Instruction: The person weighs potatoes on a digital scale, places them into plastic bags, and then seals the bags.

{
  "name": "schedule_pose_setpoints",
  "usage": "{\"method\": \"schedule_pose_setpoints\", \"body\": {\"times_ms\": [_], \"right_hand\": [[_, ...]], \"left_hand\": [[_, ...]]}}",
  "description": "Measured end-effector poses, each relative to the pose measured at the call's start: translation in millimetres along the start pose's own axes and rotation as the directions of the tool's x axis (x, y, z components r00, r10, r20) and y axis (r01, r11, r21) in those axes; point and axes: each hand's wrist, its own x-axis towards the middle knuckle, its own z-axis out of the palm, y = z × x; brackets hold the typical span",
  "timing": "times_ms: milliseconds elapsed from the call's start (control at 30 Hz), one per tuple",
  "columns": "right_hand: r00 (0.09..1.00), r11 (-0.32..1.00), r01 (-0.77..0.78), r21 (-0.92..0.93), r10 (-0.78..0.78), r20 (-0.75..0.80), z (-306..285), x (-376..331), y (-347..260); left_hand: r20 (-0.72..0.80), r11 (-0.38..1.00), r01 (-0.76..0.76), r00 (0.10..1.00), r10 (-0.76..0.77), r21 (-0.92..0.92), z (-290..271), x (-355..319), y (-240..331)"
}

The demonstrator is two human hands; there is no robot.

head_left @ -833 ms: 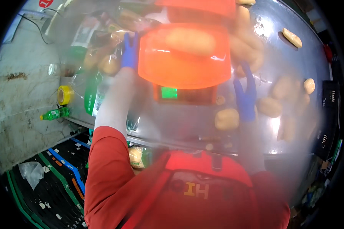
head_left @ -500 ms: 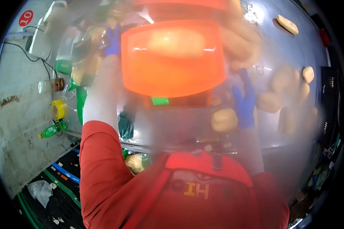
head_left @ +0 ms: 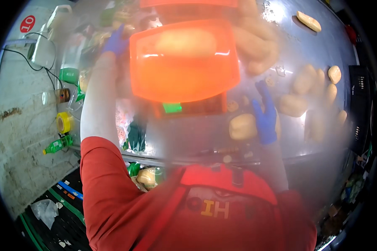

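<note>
Fingers of our right hand (head_left: 265,119), in a blue glove, rest stretched open on a pale dough piece (head_left: 243,126) at four o'clock of the orange tray (head_left: 184,62), gripping nothing. Our left hand (head_left: 115,42), also gloved, sits at the tray's ten o'clock corner; blur hides whether it grips. We judge the dough soft and easily dented, best cupped from below. It looks smooth, rounded, buff-coloured, lying on the steel table (head_left: 305,54).

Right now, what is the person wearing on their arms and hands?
Both hands wear blue gloves: the left hand and the right hand. Over each forearm is a pale whitish sleeve cover, and above that a red top with yellow and dark markings on the chest.
</note>
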Motion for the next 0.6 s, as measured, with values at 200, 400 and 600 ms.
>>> {"method": "schedule_pose_setpoints", "body": {"times_ms": [200,400,600], "right_hand": [[0.999,0.998,-0.046,0.042,0.046,0.011,-3.0,-5.7,-4.6],[0.997,0.994,0.005,0.107,-0.014,0.078,0.2,-7.4,-2.4],[0.989,0.983,0.111,0.146,-0.123,0.079,7.2,-1.4,2.6]], "left_hand": [[-0.039,0.814,0.046,0.996,-0.084,-0.579,-34.5,-63.8,57.9],[-0.126,0.598,0.022,0.971,-0.205,-0.801,-3.1,-164.1,29.5],[-0.141,0.47,0.009,0.949,-0.283,-0.883,59.0,-289.1,61.7]]}}
